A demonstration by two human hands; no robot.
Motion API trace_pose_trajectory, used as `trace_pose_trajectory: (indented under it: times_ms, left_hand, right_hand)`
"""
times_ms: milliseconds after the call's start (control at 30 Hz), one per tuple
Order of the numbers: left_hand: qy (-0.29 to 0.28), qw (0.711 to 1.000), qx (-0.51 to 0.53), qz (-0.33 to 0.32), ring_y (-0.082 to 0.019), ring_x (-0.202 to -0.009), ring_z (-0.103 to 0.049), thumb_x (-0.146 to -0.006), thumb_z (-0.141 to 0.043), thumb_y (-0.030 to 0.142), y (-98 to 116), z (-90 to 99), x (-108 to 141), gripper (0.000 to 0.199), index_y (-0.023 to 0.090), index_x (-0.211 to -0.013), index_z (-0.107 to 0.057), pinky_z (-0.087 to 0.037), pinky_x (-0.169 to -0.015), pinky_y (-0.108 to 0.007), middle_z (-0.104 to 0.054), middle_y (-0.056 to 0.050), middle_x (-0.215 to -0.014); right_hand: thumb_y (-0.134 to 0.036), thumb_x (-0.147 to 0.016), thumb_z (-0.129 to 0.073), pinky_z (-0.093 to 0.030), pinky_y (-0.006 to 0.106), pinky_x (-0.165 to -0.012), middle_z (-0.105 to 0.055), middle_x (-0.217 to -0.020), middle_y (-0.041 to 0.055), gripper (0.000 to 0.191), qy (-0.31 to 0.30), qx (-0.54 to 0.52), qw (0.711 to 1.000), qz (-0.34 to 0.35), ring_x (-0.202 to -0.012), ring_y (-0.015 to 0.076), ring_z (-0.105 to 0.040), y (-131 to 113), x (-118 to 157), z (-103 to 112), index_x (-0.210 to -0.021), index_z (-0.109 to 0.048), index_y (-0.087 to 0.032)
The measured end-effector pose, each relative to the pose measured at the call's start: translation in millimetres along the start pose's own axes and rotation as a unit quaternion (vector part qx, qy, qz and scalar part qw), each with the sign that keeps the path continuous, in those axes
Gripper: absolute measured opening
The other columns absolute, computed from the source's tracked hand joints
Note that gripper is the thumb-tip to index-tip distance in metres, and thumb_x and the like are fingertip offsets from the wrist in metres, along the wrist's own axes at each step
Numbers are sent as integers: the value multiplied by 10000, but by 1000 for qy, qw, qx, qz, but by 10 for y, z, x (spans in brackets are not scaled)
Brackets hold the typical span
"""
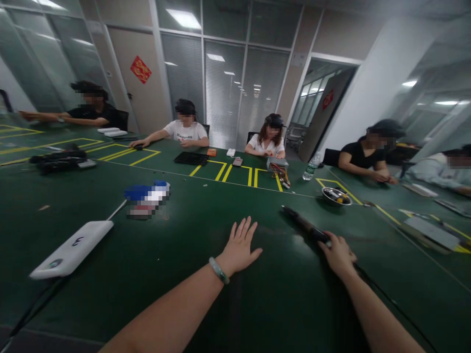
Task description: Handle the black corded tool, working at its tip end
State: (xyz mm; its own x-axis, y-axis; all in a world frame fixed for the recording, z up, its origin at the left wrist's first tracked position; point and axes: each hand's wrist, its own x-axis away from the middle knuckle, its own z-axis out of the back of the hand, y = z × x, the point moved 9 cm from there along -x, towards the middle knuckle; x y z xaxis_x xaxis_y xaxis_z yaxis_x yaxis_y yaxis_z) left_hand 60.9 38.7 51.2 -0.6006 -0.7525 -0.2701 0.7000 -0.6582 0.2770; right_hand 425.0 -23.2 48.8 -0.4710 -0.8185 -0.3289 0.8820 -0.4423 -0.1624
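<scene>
Tool (303, 224) slants forward-left outta the right hand (339, 256) gripping its corded end, left hand (239, 251) spread open left of that.

A large dark green surface (176, 294), marked with yellow tape lines (252, 177), filled the room's lower half. Beyond it rose a wall of framed glass panels (228, 22), with pale blinds (221, 93) behind several. A beige door (127, 63) at left bore a red paper decoration (141, 69); at right a dark door (329, 105) stood open beside a white pillar (375, 83). Bright ceiling lights (184, 18) reflected in the glass.
</scene>
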Motion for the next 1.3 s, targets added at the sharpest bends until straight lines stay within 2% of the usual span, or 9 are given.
trace_pose_trajectory:
  times_ms: [133,233,400,533,600,700,833,1000,1300]
  left_hand:
    - [48,998,-25,-25,-304,-1480,-61,-866,-520,570,39,117,-58,865,221,-1540,-106,-76,-1189,-548,-87,-88,-1612]
    - [80,995,-42,-34,-288,-1478,-91,-853,-574,493,9,204,-108,843,229,-1532,-151,-59,-1195,-532,-123,-73,-1608]
    - [75,996,-46,-18,-288,-1418,-288,-858,-592,444,-161,204,-177,637,246,-1432,-400,-64,-1194,-520,-372,-75,-1519]
    - [61,998,-13,-19,-266,-1314,-431,-873,-601,406,-215,199,-190,563,280,-1398,-441,-216,-1150,-473,-487,-46,-1438]
    - [55,998,2,-18,-254,-1267,-471,-890,-592,388,-215,218,-186,526,309,-1390,-447,-281,-1104,-448,-534,-30,-1388]
    - [44,999,16,-6,-252,-1217,-500,-918,-556,398,-225,250,-185,463,335,-1368,-471,-316,-1058,-435,-590,-22,-1301]
    - [27,999,25,-4,-254,-1188,-510,-930,-528,427,-233,271,-199,440,340,-1360,-486,-327,-1036,-437,-605,-23,-1265]
    - [6,1000,19,-13,-251,-1168,-529,-911,-559,429,-247,287,-186,435,354,-1337,-510,-340,-1018,-431,-620,-11,-1256]
    - [-73,997,19,-9,-249,-1136,-590,-817,-649,473,-387,371,-24,461,400,-1266,-571,-404,-969,-383,-642,27,-1248]
  right_hand:
    - [-351,-879,-528,-301,452,-961,-515,-1218,60,396,-77,-125,984,106,-1150,260,-472,-1284,109,-186,-1273,-519,-328]
    - [-316,-874,-586,-276,431,-987,-517,-1213,40,388,-111,-171,960,193,-1151,230,-461,-2017,263,-280,-1257,-527,-334]
    - [-290,-884,-586,-246,417,-1055,-491,-1289,62,566,-119,-214,924,293,-1224,206,-421,-2623,544,-308,-1408,-372,-287]
    - [-348,-876,-590,-246,404,-1097,-360,-1434,134,820,-82,-206,933,283,-1348,237,-286,-2503,695,-128,-1521,-108,-194]
    - [-388,-857,-620,-282,420,-1075,-395,-1393,140,730,-55,-161,951,259,-1307,272,-338,-2327,758,2,-1463,-267,-187]
    - [-368,-866,-619,-379,430,-947,-537,-1160,131,373,-42,-58,984,162,-1093,295,-505,-1962,792,119,-1174,-529,-176]
    - [-322,-908,-568,-418,386,-780,-583,-968,123,164,-70,37,994,77,-896,282,-576,-1665,811,113,-964,-579,-168]
    - [-224,-937,-507,-411,348,-744,-615,-944,107,118,-85,28,992,92,-891,256,-585,-1657,773,18,-929,-617,-180]
    - [-233,-964,-461,-398,336,-850,-645,-988,58,148,-30,-104,984,139,-951,215,-578,-1665,625,76,-935,-604,-205]
